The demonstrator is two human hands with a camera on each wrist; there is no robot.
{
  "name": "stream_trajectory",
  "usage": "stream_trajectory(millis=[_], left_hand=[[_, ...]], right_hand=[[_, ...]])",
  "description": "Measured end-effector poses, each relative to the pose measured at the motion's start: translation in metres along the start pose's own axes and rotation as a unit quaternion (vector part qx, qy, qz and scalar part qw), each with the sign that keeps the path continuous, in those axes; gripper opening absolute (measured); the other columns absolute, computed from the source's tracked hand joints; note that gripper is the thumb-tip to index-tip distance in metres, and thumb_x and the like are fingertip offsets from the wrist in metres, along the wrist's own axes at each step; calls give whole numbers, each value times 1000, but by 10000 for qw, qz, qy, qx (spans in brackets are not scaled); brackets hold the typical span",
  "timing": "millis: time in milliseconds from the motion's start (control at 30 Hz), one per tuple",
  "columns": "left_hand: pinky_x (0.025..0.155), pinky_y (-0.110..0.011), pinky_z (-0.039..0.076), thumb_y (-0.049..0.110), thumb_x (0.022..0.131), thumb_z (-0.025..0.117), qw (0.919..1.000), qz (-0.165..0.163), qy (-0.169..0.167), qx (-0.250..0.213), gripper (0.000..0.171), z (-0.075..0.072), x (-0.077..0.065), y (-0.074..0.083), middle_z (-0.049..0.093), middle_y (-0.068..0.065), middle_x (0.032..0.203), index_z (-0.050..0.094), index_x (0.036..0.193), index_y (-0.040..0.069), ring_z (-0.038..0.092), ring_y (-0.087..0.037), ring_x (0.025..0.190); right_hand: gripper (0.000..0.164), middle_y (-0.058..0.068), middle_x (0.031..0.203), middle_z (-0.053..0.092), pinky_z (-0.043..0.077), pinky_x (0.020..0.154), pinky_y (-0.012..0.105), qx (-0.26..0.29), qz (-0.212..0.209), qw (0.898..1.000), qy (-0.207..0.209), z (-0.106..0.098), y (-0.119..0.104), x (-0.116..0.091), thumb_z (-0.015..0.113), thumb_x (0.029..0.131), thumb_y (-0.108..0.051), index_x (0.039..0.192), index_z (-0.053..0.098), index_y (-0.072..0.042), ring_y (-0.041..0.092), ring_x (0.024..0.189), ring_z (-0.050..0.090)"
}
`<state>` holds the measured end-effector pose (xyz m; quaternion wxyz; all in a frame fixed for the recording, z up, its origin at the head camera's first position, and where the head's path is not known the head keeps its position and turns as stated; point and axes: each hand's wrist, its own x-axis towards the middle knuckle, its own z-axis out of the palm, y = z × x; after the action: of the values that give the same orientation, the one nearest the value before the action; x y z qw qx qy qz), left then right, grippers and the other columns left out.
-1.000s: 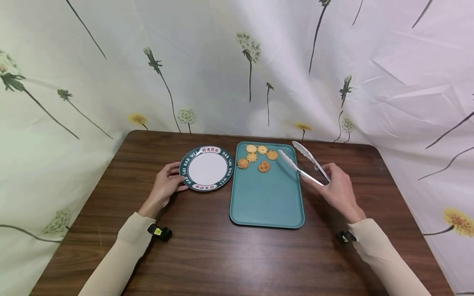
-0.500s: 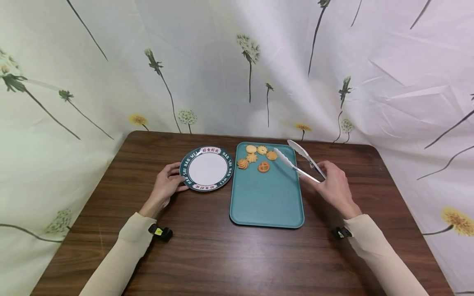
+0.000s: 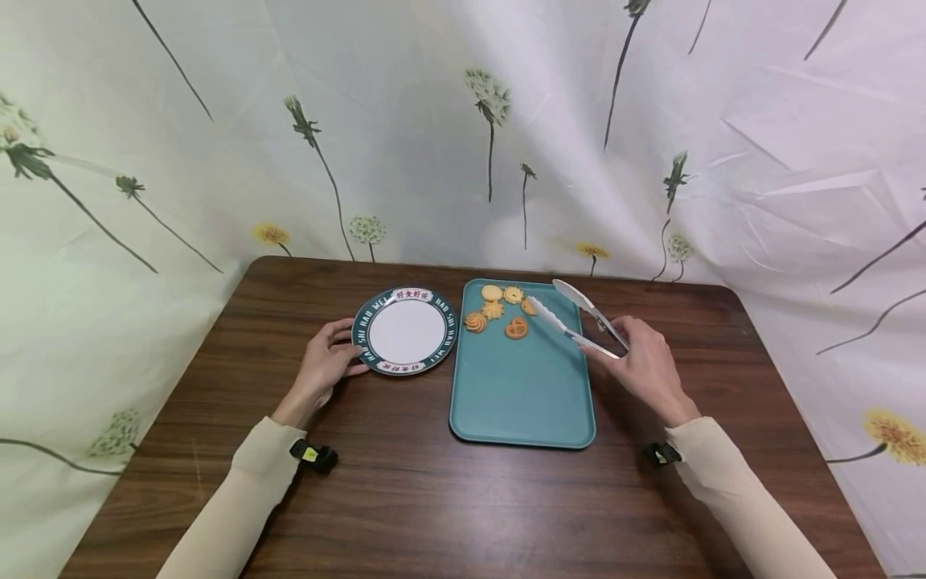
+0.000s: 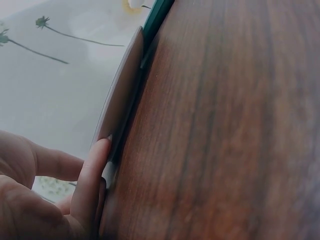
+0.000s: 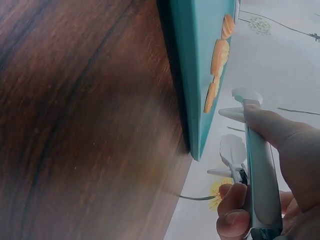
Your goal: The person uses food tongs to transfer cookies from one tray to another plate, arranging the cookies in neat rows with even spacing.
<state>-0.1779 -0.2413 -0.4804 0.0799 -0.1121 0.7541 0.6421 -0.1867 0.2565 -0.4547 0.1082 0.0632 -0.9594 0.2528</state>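
My left hand [image 3: 321, 366] holds the near-left rim of a round white plate [image 3: 407, 331] with a dark green lettered border. In the left wrist view, fingers reach under the edge of the plate [image 4: 117, 107]. My right hand [image 3: 647, 366] grips metal tongs [image 3: 551, 318], their arms spread with nothing between the tips. Those tips hang over the far right part of a teal tray [image 3: 521, 394]. One tip partly hides a round cookie [image 3: 526, 308]. A pretzel-shaped cookie [image 3: 517, 327], a swirled cookie [image 3: 475, 322] and several others lie close together at the tray's far end.
Plate and tray stand side by side, almost touching, on a dark wooden table [image 3: 405, 498]. Behind the table's far edge hangs a pale curtain [image 3: 434, 161] printed with dandelions. A small black camera [image 3: 314, 454] is strapped to the left wrist.
My right hand has moved left with the tongs, bringing the tips further over the tray to the round cookie. The left hand, plate and cookies have stayed put.
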Motion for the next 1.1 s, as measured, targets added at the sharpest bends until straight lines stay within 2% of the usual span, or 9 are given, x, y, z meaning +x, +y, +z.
stream_trajectory(millis=[300, 467, 733, 1100], left_hand=[[85, -23, 67, 0, 106, 48, 10000, -1, 3, -19, 61, 0, -1, -1, 34, -26, 156, 26, 163, 7, 62, -11, 104], [84, -23, 67, 1, 107, 49, 10000, 25, -5, 7, 61, 0, 0, -2, 35, -26, 155, 27, 163, 7, 62, -10, 104], [84, -23, 67, 1, 107, 49, 10000, 71, -25, -2, 61, 0, 0, -1, 35, -26, 155, 27, 163, 6, 61, -10, 105], [86, -23, 67, 1, 107, 49, 10000, -1, 29, -29, 61, 0, 1, -2, 34, -25, 156, 27, 164, 8, 60, -11, 107]], right_hand=[[63, 13, 107, 71, 59, 75, 51, -67, 7, 9995, -316, 3, -2, 1, 80, 86, -58, 118, 67, -6, 31, 90, 65], [63, 13, 110, 70, 60, 75, 49, -95, 44, 9987, -503, 5, -4, 2, 79, 87, -58, 121, 66, -6, 30, 90, 65], [63, 15, 113, 72, 59, 71, 48, -138, -103, 9986, -501, 7, -7, 4, 80, 87, -55, 121, 68, -4, 30, 90, 66], [64, 16, 116, 71, 60, 70, 47, -216, -46, 9980, -594, 8, -9, 6, 79, 88, -56, 123, 67, -4, 30, 92, 66]])
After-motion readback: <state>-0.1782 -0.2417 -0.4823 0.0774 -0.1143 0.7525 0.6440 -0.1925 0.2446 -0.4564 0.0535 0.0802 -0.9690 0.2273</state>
